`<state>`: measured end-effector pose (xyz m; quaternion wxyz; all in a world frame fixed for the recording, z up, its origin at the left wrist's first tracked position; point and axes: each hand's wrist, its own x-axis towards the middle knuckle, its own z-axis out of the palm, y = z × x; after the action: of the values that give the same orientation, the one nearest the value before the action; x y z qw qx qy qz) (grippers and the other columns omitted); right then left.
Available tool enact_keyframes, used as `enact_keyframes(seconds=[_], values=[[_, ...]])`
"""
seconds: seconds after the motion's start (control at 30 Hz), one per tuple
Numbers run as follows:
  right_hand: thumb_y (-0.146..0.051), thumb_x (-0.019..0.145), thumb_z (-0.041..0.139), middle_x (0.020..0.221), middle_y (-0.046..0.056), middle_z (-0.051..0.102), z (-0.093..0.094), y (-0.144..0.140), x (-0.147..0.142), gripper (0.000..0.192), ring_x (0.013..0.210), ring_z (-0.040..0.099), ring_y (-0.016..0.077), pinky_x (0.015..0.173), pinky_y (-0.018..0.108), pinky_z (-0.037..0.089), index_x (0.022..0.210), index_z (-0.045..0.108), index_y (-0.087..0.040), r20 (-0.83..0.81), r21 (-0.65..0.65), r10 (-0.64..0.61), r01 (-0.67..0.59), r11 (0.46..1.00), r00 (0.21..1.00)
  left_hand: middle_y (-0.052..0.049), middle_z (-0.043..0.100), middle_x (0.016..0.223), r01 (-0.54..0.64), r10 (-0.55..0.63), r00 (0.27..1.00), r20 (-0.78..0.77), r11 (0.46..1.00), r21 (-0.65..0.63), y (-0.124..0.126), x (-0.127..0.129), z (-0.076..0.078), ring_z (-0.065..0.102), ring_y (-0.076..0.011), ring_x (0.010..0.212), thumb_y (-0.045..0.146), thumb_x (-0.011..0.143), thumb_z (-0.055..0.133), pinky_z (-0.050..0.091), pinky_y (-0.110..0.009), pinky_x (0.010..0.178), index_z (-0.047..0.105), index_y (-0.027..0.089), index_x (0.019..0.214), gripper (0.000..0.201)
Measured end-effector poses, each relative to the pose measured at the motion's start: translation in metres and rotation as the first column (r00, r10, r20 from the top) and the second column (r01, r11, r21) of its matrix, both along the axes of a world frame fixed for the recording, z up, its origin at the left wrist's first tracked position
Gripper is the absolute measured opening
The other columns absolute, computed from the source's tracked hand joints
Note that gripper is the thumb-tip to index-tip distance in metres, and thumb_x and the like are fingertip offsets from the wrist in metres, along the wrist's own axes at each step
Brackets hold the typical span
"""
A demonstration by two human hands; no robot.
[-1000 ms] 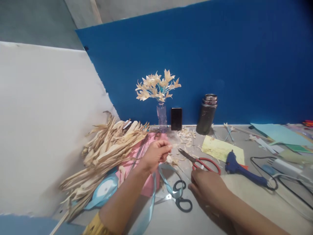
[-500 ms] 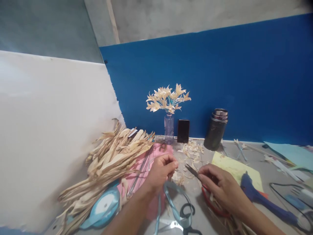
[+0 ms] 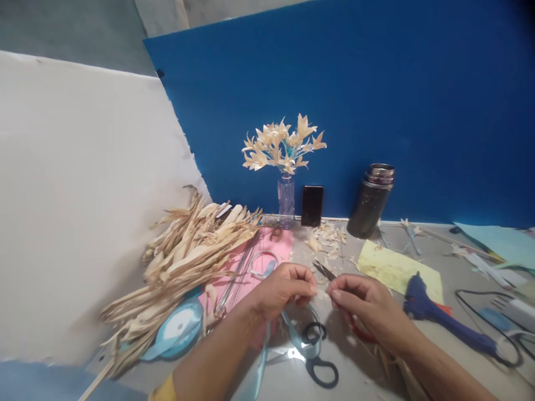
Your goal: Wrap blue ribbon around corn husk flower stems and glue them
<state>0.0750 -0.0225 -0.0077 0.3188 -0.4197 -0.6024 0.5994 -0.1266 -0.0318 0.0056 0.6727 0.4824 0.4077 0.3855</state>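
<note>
My left hand [image 3: 284, 289] and my right hand [image 3: 363, 303] meet fingertip to fingertip over the table, both pinching a small pale husk piece [image 3: 321, 290]. A light blue ribbon [image 3: 292, 328] runs under my left hand, and I cannot tell whether the hand holds it. The dark blades of red-handled scissors [image 3: 324, 270] stick out just behind my right hand, which hides the handles. Black-handled scissors [image 3: 313, 356] lie on the table right below both hands.
A pile of dried husks [image 3: 188, 256] lies left on pink paper [image 3: 254, 262], beside a blue ribbon spool [image 3: 175, 328]. At the back stand a vase of husk flowers [image 3: 286, 195], a phone [image 3: 312, 206] and a dark flask [image 3: 370, 200]. A blue glue gun [image 3: 434, 317] and yellow paper [image 3: 397, 270] lie right.
My right hand left the table by the red scissors and rose to my left hand's fingertips. My left hand stayed near the ribbon. The view shifted.
</note>
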Motion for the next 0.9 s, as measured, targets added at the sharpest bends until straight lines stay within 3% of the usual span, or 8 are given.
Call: enact_keyframes(seconds=[0.2,0.9], values=[[-0.037,0.072,0.071,0.054,-0.006,0.053,0.0051,-0.0045,-0.0025,0.021,0.042,0.045,0.0069,0.04,0.018,0.035,0.07,0.064,-0.018,-0.043,-0.078,0.038,-0.041,0.996,0.998,0.002,0.052,0.049,-0.005,0.004,0.999,-0.039,1.0,-0.019,0.0001,0.0035,-0.0022,0.042,-0.0083,0.046,0.023,0.059,0.07,0.022,-0.024,0.048,0.064,0.015,0.062,0.011],[-0.035,0.072,0.069,0.058,-0.004,0.056,0.0016,-0.0056,-0.0022,0.018,0.043,0.047,0.0073,0.041,0.019,0.038,0.072,0.063,-0.018,0.027,-0.067,0.063,-0.061,0.996,0.998,0.003,0.05,0.051,-0.028,0.031,0.989,-0.145,0.999,0.022,-0.0022,0.0046,0.0013,0.04,-0.0093,0.051,0.021,0.057,0.066,0.026,-0.024,0.053,0.061,0.015,0.058,0.007]])
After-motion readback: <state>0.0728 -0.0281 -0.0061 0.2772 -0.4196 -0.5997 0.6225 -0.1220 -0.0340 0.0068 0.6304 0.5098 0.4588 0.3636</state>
